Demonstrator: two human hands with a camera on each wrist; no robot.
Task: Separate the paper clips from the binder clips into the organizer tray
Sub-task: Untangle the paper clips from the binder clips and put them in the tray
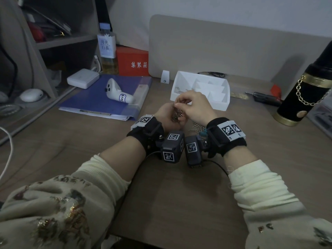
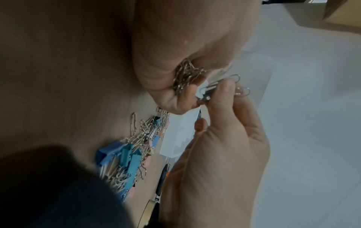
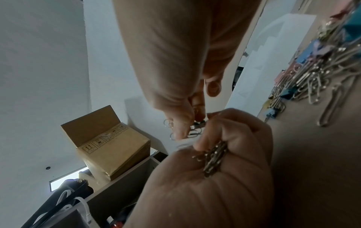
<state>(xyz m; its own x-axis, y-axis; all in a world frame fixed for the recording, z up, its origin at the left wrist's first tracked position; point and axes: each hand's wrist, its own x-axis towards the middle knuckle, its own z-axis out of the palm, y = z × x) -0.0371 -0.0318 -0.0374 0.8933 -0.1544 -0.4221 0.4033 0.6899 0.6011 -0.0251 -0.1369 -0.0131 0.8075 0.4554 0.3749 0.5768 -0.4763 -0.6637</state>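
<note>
My left hand [image 1: 168,115] is curled round a bunch of silver paper clips [image 2: 186,77], which also shows in the right wrist view as the bunch [image 3: 213,158]. My right hand [image 1: 178,105] pinches a few paper clips [image 2: 222,86] between thumb and forefinger, right at the left hand's fingertips. Both hands hover just in front of the white organizer tray [image 1: 226,90], whose leftmost compartment holds some paper clips [image 1: 179,90]. Under my right wrist on the desk lies a mixed pile [image 2: 136,146] of paper clips with blue and pink binder clips.
A blue folder [image 1: 100,97] with a white controller [image 1: 116,92] lies at the left, behind it a bottle [image 1: 107,51] and a red box [image 1: 133,62]. A black and gold cylinder [image 1: 303,97] and a screwdriver [image 1: 265,98] stand at the right. A beige partition [image 1: 233,47] closes the back.
</note>
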